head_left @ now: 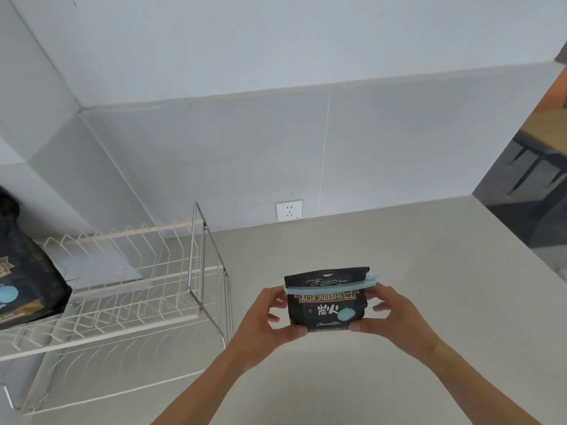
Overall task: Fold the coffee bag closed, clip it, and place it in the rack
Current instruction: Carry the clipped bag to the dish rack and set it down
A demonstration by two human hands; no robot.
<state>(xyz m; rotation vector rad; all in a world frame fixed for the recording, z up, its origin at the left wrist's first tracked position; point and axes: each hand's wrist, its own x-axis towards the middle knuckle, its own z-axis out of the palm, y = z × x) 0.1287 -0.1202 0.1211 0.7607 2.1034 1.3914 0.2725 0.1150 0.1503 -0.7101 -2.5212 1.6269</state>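
Head view, single frame. Far left: a second dark coffee bag [21, 271] already sits in the white wire rack [122, 289], leaning at the rack's left end; the slots to its right look free, and a chrome frame [199, 256] stands at the rack's right edge. Moving right over the grey counter [399, 256]: my left hand [270, 317] grips the left side of the black coffee bag [326, 305], thumb under the bottom corner, fingers curled around the left edge, partly closed on the bag. The bag is held upright in the air above the counter, well apart from the rack and to its right. Its top appears folded over, with a pale blue clip [333, 286] lying across the full width just under the fold; whether the clip is fully snapped shut I cannot tell, since its right end is blurred. My right hand [395, 314] holds the right side, thumb at the lower corner, fingertips near the clip's protruding end, likewise partly closed on the bag. Judgement: fold and clip are about done; placing is left. To do it well: pinch the clip's right end once to confirm the latch, keep the bag upright so the fold does not spring, carry it left clear of the chrome frame, and lower it into a free slot beside the other bag, label out, releasing only once it stands on the wires.
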